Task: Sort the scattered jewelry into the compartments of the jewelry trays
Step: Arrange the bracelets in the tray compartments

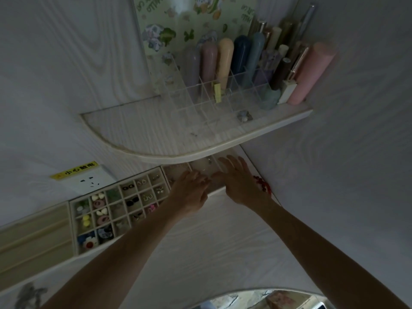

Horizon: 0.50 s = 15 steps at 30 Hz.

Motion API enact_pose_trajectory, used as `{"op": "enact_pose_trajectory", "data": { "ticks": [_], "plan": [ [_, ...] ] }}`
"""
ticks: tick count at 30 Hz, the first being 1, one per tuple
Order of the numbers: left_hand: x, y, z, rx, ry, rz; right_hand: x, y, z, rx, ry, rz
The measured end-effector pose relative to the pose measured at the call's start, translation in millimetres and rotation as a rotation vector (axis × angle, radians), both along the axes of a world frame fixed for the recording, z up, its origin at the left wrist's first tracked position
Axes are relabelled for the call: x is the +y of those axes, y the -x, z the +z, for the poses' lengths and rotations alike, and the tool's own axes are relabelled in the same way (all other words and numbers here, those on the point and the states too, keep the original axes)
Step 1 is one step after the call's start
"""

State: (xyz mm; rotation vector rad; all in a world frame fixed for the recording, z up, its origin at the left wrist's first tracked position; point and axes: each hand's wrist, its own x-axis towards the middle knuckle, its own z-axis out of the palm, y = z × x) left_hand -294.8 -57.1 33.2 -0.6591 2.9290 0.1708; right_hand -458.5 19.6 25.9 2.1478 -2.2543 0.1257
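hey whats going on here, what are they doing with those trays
A person is sorting jewelry. Both hands, left hand and right hand, reach into the long-compartment tray under the corner shelf. The grid tray beside it already holds earrings and clips. Red beads lie by the right wrist.

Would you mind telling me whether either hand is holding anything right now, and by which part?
It cannot be told: the left hand and right hand reach into the beige long-compartment jewelry tray, fingertips blurred.
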Motion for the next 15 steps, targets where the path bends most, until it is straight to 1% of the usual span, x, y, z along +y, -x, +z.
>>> {"op": "enact_pose_trajectory", "data": {
  "ticks": [3, 5, 8, 10, 12, 15],
  "plan": [
    [-1.0, -0.8, 2.0, 0.018, 0.059, -0.013, -1.4, -3.4, -1.4, 0.024, -0.04, -0.011],
    [-0.4, 0.4, 4.6, -0.013, 0.025, -0.027, -3.8, -4.1, -0.3, 0.004, -0.046, -0.023],
    [-2.0, -0.2, 6.7, -0.114, -0.037, -0.046, -7.8, -6.1, 4.3, -0.05, -0.042, -0.078],
    [-1.5, -0.4, 9.1, -0.121, -0.029, -0.064, -10.1, -5.7, 4.2, -0.065, -0.041, -0.089],
    [-1.8, -2.4, 9.3, -0.111, -0.027, -0.067, -10.1, -6.7, 5.3, -0.074, -0.091, -0.074],
    [-0.9, -5.3, 11.0, -0.076, 0.001, -0.077, -5.3, -4.0, 2.3, -0.078, 0.002, -0.084]
  ]
}}
